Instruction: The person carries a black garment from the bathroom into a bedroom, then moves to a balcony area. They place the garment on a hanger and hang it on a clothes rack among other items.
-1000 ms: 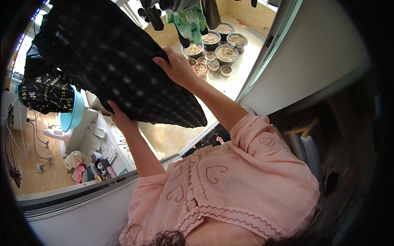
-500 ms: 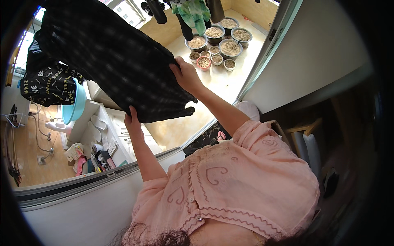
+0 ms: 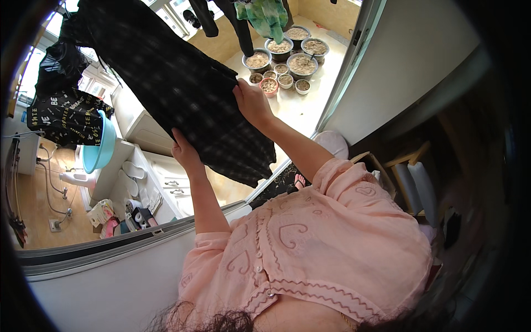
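Observation:
A long black garment with a faint check point(image 3: 171, 77) stretches from the upper left down toward me. Whether it is trousers, a skirt or a dress I cannot tell. My left hand point(image 3: 187, 154) is closed on its lower left edge, thumb up. On the opposite edge, higher and to the right, my right hand point(image 3: 253, 104) is closed too. The garment's lower end hangs loose between and past my hands. Its top runs up to the upper left rim of the view, where what it hangs from is hidden.
Left of the garment hangs a black printed top point(image 3: 69, 113) beside a light blue basin point(image 3: 105, 146). Below are a white bottle point(image 3: 77, 178) and white slippers point(image 3: 133, 170). Several filled pots point(image 3: 302, 65) stand on the far floor, under a green garment point(image 3: 264, 19). A white door point(image 3: 420, 50) stands right.
The garment's loose lower end has swung downward and to the right, and hangs straighter. My left hand has shifted slightly right and up; both hands keep their hold.

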`<act>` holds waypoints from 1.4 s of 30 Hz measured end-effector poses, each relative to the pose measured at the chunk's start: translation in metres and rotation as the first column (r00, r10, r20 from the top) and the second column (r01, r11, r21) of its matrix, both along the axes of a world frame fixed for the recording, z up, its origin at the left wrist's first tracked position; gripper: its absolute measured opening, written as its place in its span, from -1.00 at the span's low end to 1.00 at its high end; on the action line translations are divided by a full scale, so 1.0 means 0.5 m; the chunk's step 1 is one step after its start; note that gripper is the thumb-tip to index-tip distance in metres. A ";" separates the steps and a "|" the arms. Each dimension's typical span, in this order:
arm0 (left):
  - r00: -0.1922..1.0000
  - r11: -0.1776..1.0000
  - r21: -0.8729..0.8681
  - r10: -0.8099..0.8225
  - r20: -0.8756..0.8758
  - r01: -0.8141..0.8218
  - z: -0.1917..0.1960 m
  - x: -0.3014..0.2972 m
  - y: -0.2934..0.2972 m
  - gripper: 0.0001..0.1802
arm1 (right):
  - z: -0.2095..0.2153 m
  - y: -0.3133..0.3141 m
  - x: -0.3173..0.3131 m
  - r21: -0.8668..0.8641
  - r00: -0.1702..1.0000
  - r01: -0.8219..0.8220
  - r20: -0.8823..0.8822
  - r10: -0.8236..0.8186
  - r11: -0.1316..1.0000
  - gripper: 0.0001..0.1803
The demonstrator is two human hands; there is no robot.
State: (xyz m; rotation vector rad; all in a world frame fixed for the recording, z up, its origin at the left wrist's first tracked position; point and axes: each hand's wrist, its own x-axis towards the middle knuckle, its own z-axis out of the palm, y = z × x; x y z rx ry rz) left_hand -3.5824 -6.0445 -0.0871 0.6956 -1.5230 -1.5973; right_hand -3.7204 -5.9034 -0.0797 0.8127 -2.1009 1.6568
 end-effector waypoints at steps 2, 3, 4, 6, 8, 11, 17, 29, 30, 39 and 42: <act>1.000 1.000 -0.003 0.005 -0.010 -0.005 0.018 -0.010 0.022 -0.43 | -0.001 -0.017 0.029 -0.053 0.998 0.041 0.040 -0.039 0.998 -0.86; 1.000 1.000 -0.004 0.015 -0.018 -0.015 0.024 -0.017 0.039 -0.44 | 0.007 -0.031 0.053 -0.051 0.999 0.025 0.043 -0.022 0.998 -0.87; 0.999 0.999 -0.030 -0.027 -0.020 0.026 0.017 -0.033 0.060 -0.42 | 0.011 -0.044 0.081 -0.071 0.990 -0.046 0.129 0.055 0.996 -0.91; 0.998 0.948 -0.319 0.000 0.070 0.023 -0.019 -0.036 0.058 -0.42 | 0.027 -0.061 0.130 -0.054 0.980 -0.196 -0.029 0.194 0.979 -0.92; 0.994 0.999 -0.045 -0.030 -0.101 0.025 0.015 -0.036 0.053 -0.42 | 0.043 -0.039 0.101 -0.033 0.993 -0.087 -0.082 0.084 0.996 -0.86; 0.998 0.998 0.030 -0.052 -0.035 0.053 0.044 0.024 -0.001 -0.50 | 0.034 0.010 0.007 0.021 1.000 0.016 0.024 -0.016 1.000 -0.82; 0.972 0.942 0.251 -0.193 -0.135 0.222 0.005 0.049 -0.027 -0.56 | 0.001 0.025 0.013 -0.023 0.980 -0.084 0.176 0.087 0.996 -0.75; 0.878 0.930 0.167 -0.364 0.311 0.327 -0.103 0.125 -0.082 -0.75 | -0.085 0.082 -0.015 0.086 0.982 -0.136 0.140 0.124 0.987 -0.70; 0.895 0.940 0.143 -0.338 0.291 0.309 -0.110 0.125 -0.082 -0.75 | -0.086 0.084 -0.018 0.088 0.981 -0.139 0.149 0.125 0.986 -0.72; 0.999 1.000 0.025 0.001 0.038 -0.002 -0.095 0.069 -0.003 -0.63 | -0.073 0.027 0.047 -0.049 0.928 -0.072 0.363 0.085 0.996 -0.74; 0.999 1.000 -0.011 -0.012 0.039 0.013 -0.081 0.030 0.050 -0.57 | -0.073 -0.019 0.094 -0.087 0.975 0.024 0.221 -0.004 0.996 -0.74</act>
